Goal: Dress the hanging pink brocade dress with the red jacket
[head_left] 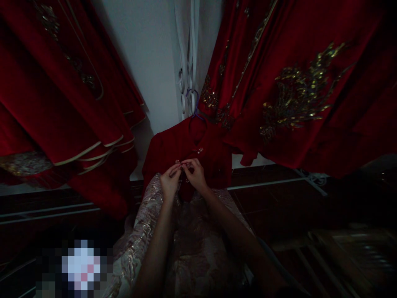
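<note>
A small dark red garment [214, 155] hangs in front of me on a purple hanger [194, 108]. Small pale fastenings run down its front. My left hand [170, 181] and my right hand [195, 173] meet at the garment's chest, both with fingertips pinched on one fastening [183, 164]. Both forearms reach up from the bottom of the view. Below my arms lies a pale pink, gold-patterned fabric [139, 240].
Large red robes with gold embroidery hang at left [62, 107] and right [297, 91]. A white wall [149, 54] and white straps [186, 62] show between them. A dark floor [279, 198] lies below. The scene is dim.
</note>
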Motion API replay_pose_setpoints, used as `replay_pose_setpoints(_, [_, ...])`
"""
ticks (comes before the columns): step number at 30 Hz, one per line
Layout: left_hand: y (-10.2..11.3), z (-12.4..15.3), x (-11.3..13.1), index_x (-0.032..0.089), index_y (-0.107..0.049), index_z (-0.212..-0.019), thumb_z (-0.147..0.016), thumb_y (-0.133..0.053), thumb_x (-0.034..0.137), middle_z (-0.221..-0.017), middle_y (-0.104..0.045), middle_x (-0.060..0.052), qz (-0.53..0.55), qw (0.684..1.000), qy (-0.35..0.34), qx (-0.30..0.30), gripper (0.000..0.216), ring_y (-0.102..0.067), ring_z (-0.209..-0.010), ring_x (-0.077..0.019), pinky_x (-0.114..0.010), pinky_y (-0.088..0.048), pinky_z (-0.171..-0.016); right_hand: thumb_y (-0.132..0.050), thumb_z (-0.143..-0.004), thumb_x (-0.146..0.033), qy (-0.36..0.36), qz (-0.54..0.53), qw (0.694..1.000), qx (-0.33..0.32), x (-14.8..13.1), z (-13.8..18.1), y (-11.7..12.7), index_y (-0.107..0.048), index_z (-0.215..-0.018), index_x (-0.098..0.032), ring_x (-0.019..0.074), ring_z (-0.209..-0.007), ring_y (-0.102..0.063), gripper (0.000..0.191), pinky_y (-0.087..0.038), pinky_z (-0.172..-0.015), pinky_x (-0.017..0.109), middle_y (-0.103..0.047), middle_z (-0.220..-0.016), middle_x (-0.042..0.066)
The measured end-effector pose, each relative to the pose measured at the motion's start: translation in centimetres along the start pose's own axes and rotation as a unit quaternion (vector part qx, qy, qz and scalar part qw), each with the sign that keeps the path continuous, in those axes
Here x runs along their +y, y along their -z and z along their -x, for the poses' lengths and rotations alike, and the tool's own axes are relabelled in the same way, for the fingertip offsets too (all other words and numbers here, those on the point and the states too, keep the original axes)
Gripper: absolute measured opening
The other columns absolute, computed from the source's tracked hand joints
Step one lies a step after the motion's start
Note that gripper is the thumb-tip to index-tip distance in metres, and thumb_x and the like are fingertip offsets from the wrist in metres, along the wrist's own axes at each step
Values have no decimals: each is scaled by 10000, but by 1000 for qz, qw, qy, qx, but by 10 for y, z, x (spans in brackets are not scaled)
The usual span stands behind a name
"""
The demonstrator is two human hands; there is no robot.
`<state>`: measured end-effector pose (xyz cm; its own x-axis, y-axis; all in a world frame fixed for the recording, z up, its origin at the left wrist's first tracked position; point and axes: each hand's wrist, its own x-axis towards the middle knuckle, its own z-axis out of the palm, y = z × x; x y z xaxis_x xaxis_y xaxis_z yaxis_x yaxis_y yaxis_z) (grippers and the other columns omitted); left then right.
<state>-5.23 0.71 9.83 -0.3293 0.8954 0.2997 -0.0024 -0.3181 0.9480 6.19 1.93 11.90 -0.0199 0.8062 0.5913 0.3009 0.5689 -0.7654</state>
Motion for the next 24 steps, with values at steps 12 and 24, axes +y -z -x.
replay_pose_setpoints(12, [-1,-5,-7,142,-618,-931,-720,-630,307,-914,-677,-70,63,998,-17,5,268,-653,-846,-155,-317,-517,-840,-477,-845,-217,-7,-34,999,-24,0,-3,3,-597,-922,-211,122,-890,-584,142,-517,-796,255,-577,-966,39])
replay_pose_setpoints(24, [-34,19,-10,189,-424,-982,-774,-439,519,-780,-563,-13,157,957,223,-99,391,-639,-565,-142,-174,-379,-367,-520,-813,-256,-77,37,984,-153,26,31,74,-547,-1018,-189,119,-773,-621,218,-495,-672,244,-648,-906,34])
